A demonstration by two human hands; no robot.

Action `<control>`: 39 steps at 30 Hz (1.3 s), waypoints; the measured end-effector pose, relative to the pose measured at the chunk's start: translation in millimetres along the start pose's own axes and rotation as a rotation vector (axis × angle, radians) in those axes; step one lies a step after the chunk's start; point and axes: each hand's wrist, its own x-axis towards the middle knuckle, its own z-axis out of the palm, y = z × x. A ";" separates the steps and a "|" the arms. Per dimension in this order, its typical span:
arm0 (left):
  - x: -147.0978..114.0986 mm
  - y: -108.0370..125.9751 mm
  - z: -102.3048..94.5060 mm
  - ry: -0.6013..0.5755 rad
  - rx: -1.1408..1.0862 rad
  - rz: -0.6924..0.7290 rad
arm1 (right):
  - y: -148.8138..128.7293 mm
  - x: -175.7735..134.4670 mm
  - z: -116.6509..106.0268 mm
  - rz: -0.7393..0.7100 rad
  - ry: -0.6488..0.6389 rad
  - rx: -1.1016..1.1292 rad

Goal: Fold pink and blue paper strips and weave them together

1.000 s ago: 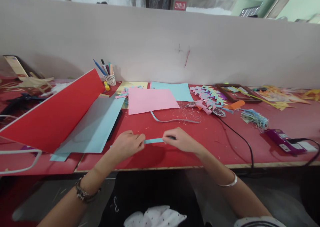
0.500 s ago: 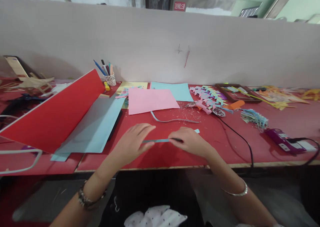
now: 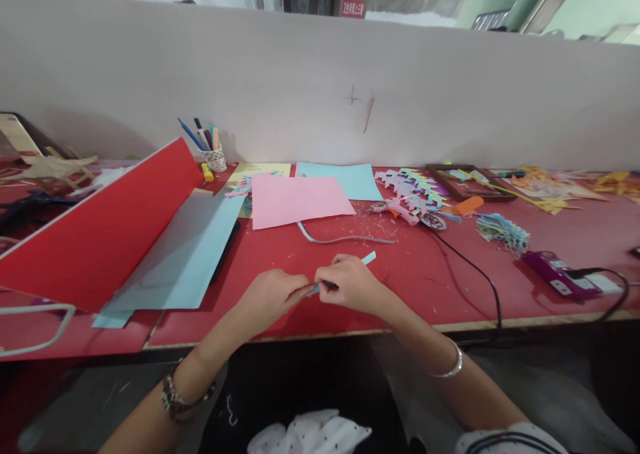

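My left hand [image 3: 273, 295] and my right hand [image 3: 350, 284] meet over the near part of the red table [image 3: 450, 287]. Both pinch a narrow light-blue paper strip [image 3: 369, 259]. Only its far end shows, sticking out past my right hand's fingers toward the upper right; the rest is hidden between the fingers. A thin dark tool tip [image 3: 327, 285] shows at my right fingertips. A curled grey-blue strip [image 3: 340, 239] lies just beyond the hands.
A pink sheet [image 3: 297, 199] and a light-blue sheet [image 3: 345, 179] lie behind. A large red board [image 3: 105, 231] over a blue sheet [image 3: 185, 257] is at left, a pen cup [image 3: 213, 157] behind. A glue gun [image 3: 395, 209], cut paper shapes [image 3: 415, 189], black cable [image 3: 475, 271] and purple device [image 3: 550, 271] are at right.
My hands have come together from about a strip-length apart. The blue strip, earlier stretched flat between them, is now mostly gathered in the fingers with one end sticking out to the right.
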 end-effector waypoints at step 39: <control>-31.7 -33.6 -7.8 0.435 0.495 0.218 | 17.3 -20.7 -29.8 0.260 -0.133 0.508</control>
